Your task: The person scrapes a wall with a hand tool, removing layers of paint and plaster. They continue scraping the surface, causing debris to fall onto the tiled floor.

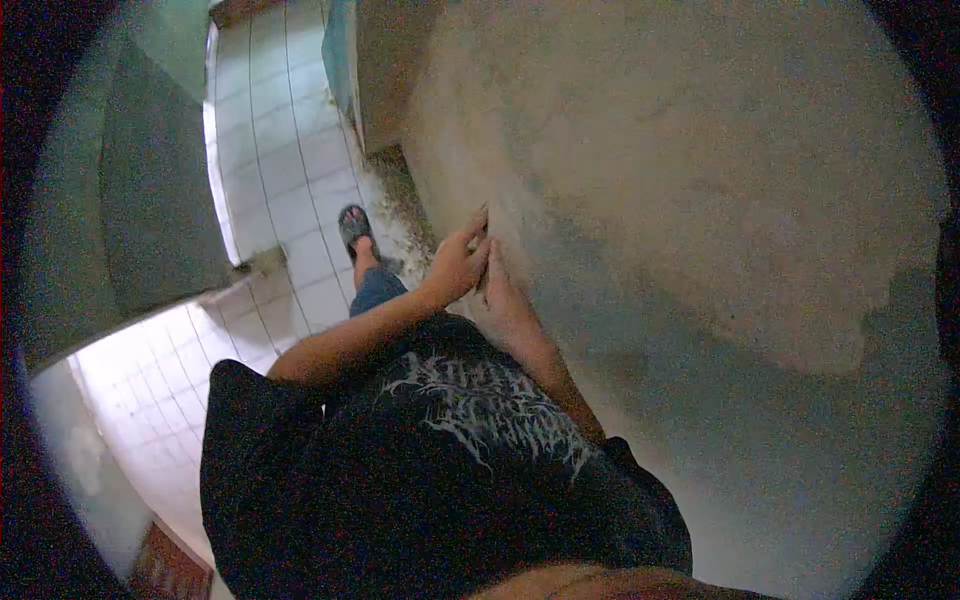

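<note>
The left hand (458, 270) and right hand (503, 290) meet in front of the chest, fingers drawn together; whether they pinch anything small between them I cannot tell. The nearest thing is the patchy wall (650, 180), rising close on the right and beyond the fingertips, though contact is unclear. It looks stiff, fixed and perhaps powdery, so a flat palm would suit it better than a grip; its corner (362, 120), far and slightly left, seems the likeliest hold. Loose rubble (400, 200) lies along its foot, crowding the way beside the sandal (348, 228) on the tiled floor (270, 180), with a dark panel (160, 180) farther left
</note>
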The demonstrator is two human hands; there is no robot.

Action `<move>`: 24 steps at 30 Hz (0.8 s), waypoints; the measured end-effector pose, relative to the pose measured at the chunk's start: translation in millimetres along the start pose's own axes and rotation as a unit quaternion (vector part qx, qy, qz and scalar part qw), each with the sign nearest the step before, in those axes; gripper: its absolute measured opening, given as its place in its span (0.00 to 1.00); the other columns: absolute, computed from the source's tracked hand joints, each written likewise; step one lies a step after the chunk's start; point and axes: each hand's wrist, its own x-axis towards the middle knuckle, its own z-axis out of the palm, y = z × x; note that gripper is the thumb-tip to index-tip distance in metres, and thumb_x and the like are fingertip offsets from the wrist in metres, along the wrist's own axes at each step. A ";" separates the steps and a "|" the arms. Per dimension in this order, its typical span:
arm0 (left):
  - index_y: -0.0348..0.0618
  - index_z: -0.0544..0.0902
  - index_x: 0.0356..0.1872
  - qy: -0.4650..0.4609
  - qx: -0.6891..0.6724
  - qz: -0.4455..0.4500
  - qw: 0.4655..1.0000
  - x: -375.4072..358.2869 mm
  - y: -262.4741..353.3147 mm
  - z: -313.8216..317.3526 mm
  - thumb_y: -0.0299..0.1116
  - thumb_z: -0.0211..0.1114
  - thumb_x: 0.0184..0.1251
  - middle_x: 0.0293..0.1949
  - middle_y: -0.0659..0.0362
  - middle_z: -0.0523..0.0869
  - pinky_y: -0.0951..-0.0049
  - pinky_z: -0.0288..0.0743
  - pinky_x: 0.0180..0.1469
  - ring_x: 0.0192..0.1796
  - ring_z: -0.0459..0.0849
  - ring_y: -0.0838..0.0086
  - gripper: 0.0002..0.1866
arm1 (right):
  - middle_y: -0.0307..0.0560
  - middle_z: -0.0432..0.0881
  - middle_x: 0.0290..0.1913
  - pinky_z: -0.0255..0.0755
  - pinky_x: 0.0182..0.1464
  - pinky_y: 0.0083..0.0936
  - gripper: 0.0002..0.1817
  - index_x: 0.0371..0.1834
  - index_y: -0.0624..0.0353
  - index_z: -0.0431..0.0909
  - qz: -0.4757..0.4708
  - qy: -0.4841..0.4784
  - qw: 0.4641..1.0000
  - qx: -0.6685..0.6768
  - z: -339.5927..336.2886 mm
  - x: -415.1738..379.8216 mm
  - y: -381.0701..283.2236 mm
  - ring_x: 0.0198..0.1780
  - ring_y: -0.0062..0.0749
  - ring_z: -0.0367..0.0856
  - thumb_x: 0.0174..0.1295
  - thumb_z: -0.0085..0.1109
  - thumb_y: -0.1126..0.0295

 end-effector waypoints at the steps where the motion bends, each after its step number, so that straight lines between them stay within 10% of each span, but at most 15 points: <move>1: 0.37 0.66 0.62 -0.006 0.016 0.008 1.000 -8.2 -10.3 1.5 0.31 0.53 0.64 0.60 0.42 0.70 0.64 0.62 0.64 0.62 0.70 0.53 0.24 | 0.71 0.62 0.62 0.58 0.63 0.37 0.41 0.70 0.70 0.31 -0.007 0.012 1.000 0.014 8.1 -2.2 8.9 0.64 0.53 0.64 0.61 0.48 0.73; 6: 0.37 0.66 0.62 -0.024 0.096 -0.034 0.995 -30.5 -37.9 16.6 0.32 0.53 0.65 0.58 0.41 0.72 0.66 0.65 0.61 0.61 0.71 0.54 0.24 | 0.74 0.60 0.63 0.53 0.66 0.39 0.42 0.69 0.74 0.34 0.042 -0.147 0.985 0.075 9.2 -18.8 30.3 0.66 0.57 0.60 0.60 0.50 0.67; 11: 0.38 0.69 0.60 -0.001 0.135 0.045 0.990 -11.9 -86.6 41.5 0.35 0.55 0.63 0.53 0.40 0.76 0.60 0.69 0.56 0.56 0.76 0.51 0.24 | 0.72 0.66 0.59 0.62 0.60 0.38 0.41 0.70 0.69 0.35 -0.091 0.068 0.991 0.071 20.3 -29.7 55.8 0.59 0.56 0.68 0.61 0.49 0.68; 13: 0.40 0.69 0.61 -0.041 0.193 0.002 0.980 -14.0 -26.9 39.9 0.35 0.56 0.62 0.52 0.41 0.77 0.60 0.69 0.56 0.56 0.75 0.51 0.25 | 0.72 0.64 0.61 0.64 0.58 0.37 0.42 0.71 0.66 0.35 -0.046 0.010 0.985 0.163 23.6 -17.6 73.5 0.59 0.54 0.68 0.60 0.50 0.68; 15: 0.42 0.69 0.61 -0.012 0.208 0.191 0.959 12.2 -111.1 60.7 0.36 0.57 0.62 0.52 0.43 0.78 0.60 0.69 0.56 0.55 0.76 0.50 0.25 | 0.70 0.56 0.66 0.63 0.59 0.36 0.42 0.72 0.63 0.33 0.001 -0.041 0.991 0.124 36.7 5.5 114.5 0.61 0.51 0.67 0.61 0.50 0.68; 17: 0.43 0.68 0.62 -0.023 0.136 0.079 0.987 6.3 -59.9 65.9 0.38 0.57 0.62 0.51 0.43 0.78 0.59 0.69 0.56 0.54 0.76 0.49 0.26 | 0.66 0.51 0.69 0.61 0.61 0.35 0.44 0.72 0.61 0.31 -0.149 0.134 0.978 0.052 35.5 -3.7 120.1 0.63 0.46 0.64 0.60 0.52 0.70; 24: 0.40 0.65 0.63 -0.037 0.208 0.089 0.973 14.1 -27.7 84.8 0.41 0.57 0.63 0.50 0.43 0.79 0.59 0.72 0.52 0.50 0.79 0.51 0.29 | 0.65 0.50 0.70 0.60 0.62 0.36 0.45 0.72 0.61 0.31 -0.142 0.062 0.965 0.212 16.5 -5.7 125.9 0.64 0.45 0.62 0.60 0.52 0.70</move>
